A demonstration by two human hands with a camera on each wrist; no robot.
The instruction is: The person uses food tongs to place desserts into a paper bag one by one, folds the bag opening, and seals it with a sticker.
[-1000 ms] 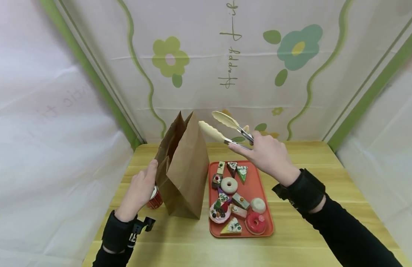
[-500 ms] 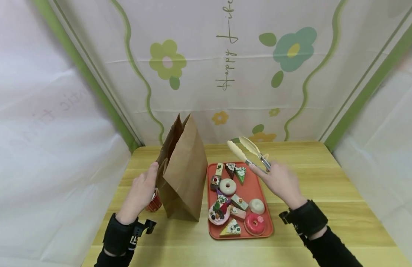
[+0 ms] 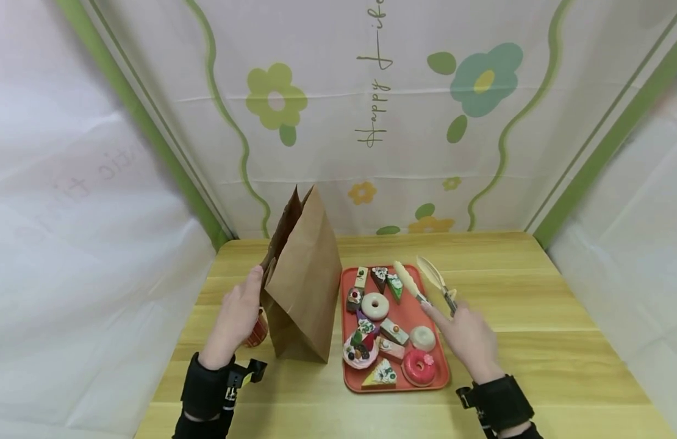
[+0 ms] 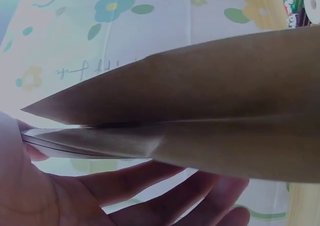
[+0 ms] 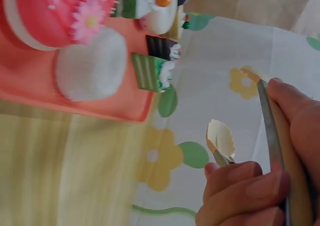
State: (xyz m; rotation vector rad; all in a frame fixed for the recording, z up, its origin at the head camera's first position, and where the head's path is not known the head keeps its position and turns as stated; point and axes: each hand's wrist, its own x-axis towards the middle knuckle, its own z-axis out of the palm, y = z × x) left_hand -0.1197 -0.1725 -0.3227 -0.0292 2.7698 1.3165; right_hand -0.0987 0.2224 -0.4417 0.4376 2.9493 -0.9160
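Observation:
My left hand [image 3: 238,318] grips the near left edge of an upright brown paper bag [image 3: 308,274]. In the left wrist view the bag's side [image 4: 225,85] folds inward, the thumb on one side of the edge and the fingers on the other. My right hand [image 3: 470,338] holds a pair of tongs [image 3: 438,281] with cream tips, spread apart with nothing between them. The tongs are over the far right part of a red tray [image 3: 412,299]. On the tray lie a white donut [image 3: 375,306], a pink donut [image 3: 419,367], a round white bun [image 3: 422,338] and several cake pieces.
A red patterned cup [image 3: 257,332] stands left of the bag, partly hidden by my left hand. The bag stands close along the tray's left side. A flower-printed cloth [image 3: 327,122] hangs behind the wooden table [image 3: 514,274].
My right hand has moved right and toward me with the tongs, from beside the bag's top to the tray's right side. My left hand keeps its grip on the bag.

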